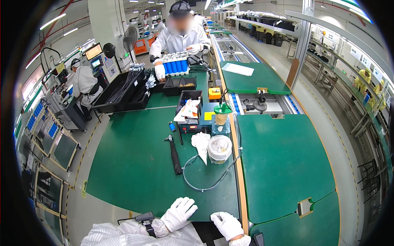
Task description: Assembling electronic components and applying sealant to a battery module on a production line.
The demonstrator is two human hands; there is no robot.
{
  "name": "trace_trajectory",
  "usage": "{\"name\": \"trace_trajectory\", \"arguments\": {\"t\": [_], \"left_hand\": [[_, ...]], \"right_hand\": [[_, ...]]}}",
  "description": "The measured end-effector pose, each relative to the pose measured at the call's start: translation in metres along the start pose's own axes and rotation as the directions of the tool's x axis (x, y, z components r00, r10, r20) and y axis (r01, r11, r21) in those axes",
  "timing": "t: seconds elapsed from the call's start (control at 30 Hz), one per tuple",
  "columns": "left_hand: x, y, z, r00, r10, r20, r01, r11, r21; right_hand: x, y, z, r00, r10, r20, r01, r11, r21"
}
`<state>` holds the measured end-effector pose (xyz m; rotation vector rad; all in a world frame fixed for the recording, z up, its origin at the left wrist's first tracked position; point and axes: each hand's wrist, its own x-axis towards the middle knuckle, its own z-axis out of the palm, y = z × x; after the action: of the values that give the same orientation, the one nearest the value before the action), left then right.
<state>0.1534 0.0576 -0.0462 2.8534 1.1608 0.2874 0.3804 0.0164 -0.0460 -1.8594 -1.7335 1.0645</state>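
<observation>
Both my hands wear white gloves at the near edge of the green table (135,160). My left hand (179,214) lies flat with its fingers stretched out, holding nothing. Just right of it, my right hand (227,225) rests near the wooden border with its fingers curled in; nothing shows in them. Beyond them lies a black-handled ratchet wrench (175,158). A looped clear hose (204,190) is on the right, near a white-rimmed tub (220,148) and a crumpled white cloth (200,143). A small blue cylinder cell (172,126) lies farther back.
A black bin (189,98) with packets sits on a device behind the cloth, beside a green-lidded bottle (222,110). Across the table a co-worker (176,39) handles a blue cell pack (175,65). Long black trays (123,90) hold cables at left. A conveyor (246,49) runs on the right.
</observation>
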Motion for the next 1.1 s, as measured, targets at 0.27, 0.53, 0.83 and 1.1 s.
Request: {"name": "trace_trajectory", "arguments": {"t": [0.27,0.53,0.83,1.1], "left_hand": [[0.0056,0.0019,-0.0052,0.993,0.025,-0.117,-0.028,0.999,-0.018],[0.0076,0.002,-0.0085,0.993,0.045,-0.113,-0.045,0.999,0.0],[0.006,0.0022,-0.0068,0.994,0.03,-0.102,-0.031,0.999,-0.006],[0.0056,0.0018,-0.0073,0.996,0.03,-0.086,-0.031,0.999,-0.006]], "right_hand": [[0.0,-0.003,-0.0018,1.0,0.013,0.022,-0.013,1.0,-0.012],[-0.0001,-0.0032,-0.0027,0.999,0.021,0.025,-0.021,1.0,0.012],[0.0006,-0.0003,-0.0006,1.0,-0.014,0.002,0.014,1.0,-0.003],[0.0,-0.0007,-0.0003,1.0,-0.012,-0.003,0.012,1.0,0.002]]}}
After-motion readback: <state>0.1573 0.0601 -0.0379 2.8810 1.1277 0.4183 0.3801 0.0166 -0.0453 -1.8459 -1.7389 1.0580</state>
